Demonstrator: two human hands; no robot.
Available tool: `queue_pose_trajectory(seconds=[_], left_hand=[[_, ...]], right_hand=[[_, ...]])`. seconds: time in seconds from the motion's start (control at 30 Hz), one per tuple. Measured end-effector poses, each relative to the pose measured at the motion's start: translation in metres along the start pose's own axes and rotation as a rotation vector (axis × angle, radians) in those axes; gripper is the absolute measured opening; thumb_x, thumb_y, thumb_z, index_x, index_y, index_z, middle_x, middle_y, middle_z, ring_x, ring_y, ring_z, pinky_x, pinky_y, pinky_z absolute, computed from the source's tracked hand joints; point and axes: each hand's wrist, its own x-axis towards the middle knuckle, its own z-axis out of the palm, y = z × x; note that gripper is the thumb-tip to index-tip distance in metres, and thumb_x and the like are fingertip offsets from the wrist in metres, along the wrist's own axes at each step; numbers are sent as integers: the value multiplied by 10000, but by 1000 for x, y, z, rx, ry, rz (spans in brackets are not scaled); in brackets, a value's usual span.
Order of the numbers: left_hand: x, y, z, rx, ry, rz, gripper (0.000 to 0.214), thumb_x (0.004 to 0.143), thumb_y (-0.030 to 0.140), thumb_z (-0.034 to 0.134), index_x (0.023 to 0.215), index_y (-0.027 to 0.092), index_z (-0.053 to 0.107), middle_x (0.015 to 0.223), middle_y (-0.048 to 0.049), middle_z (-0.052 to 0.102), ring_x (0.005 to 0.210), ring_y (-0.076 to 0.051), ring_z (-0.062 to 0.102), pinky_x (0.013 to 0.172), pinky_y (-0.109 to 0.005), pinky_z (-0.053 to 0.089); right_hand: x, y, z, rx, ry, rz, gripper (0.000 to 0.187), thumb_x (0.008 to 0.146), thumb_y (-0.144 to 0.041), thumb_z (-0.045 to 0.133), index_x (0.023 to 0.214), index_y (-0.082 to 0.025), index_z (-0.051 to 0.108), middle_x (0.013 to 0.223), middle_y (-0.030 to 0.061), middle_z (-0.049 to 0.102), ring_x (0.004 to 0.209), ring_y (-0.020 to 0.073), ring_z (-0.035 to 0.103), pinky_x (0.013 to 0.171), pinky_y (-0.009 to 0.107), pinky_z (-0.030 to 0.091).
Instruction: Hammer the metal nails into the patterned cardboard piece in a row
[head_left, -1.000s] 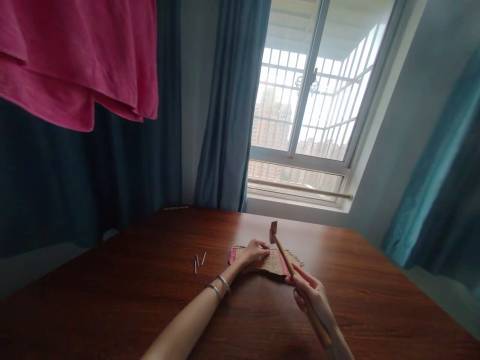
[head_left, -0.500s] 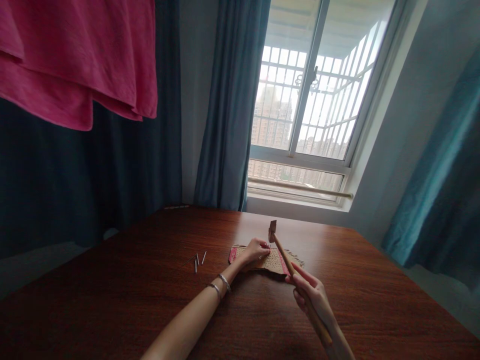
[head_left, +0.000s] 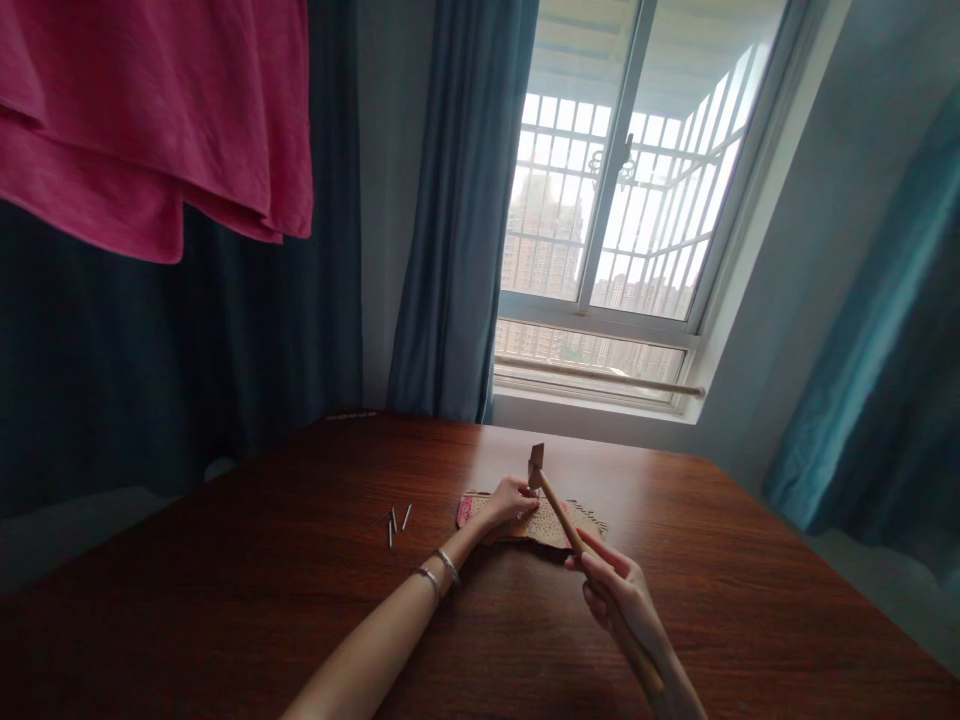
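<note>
Pressing close over the spotted tan piece [head_left: 551, 527], the left hand [head_left: 514, 500] covered its left-middle part, and the pink end showed beyond the wrist. The fingertips were bunched near the far edge; whether they pinched anything was too small to tell. To the right, the right hand [head_left: 616, 585] had its fingers wrapped around the wooden handle of a hammer [head_left: 559, 510], whose head stood up just beside the left fingertips; whether the two touched was unclear. The piece lay flat-ish on the table, ahead of the right hand, its right edge notched.

Around them, from the left, a pink cloth [head_left: 187, 120] hung before a dark curtain [head_left: 277, 320], and a few thin metal pins [head_left: 394, 525] lay loose on the brown table [head_left: 247, 590], apart from the piece. Two bracelets [head_left: 435, 575] circled the left wrist. Behind stood a barred window [head_left: 600, 250], with a blue curtain [head_left: 862, 330] at far right. The left hand and the slanting handle blocked parts of the piece.

Compared with half a second earlier, the left hand and pins had kept their places, while the hammer head had shifted left, nearer the fingertips, and the right hand slightly left too.
</note>
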Motion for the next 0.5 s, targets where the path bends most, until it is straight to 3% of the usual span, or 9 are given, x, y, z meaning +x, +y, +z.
queue_pose_trajectory(seconds=[0.13,0.27,0.37,0.5], left_hand=[[-2,4,-5,42,-48,18,286,642,325,564,743,88,688,649,-21,629,619,-143,532,540,-209,353],[-3,8,-18,61,-101,33,356,611,309,617,891,99,684,815,-50,671,779,-189,579,662,-238,414],[-2,15,-36,102,-157,14,469,590,330,656,1019,139,649,1001,-66,651,927,-219,569,788,-271,417],[-1,23,-61,240,-351,-75,707,506,409,722,1161,204,556,1194,-65,552,1059,-246,515,872,-298,394]], right_hand=[[0,-4,-2,-23,77,-22,604,700,-373,671,1229,-152,480,812,79,680,335,32,407,278,160,280],[1,-12,-10,-161,204,-79,695,651,-410,700,1247,-138,465,765,57,675,340,47,408,279,177,297],[5,-14,-25,-313,300,-135,717,628,-424,704,1235,-114,482,666,19,653,336,62,402,282,192,301],[14,-11,-58,-572,403,-151,671,650,-415,660,1225,-105,507,545,-17,618,338,101,440,321,220,332]])
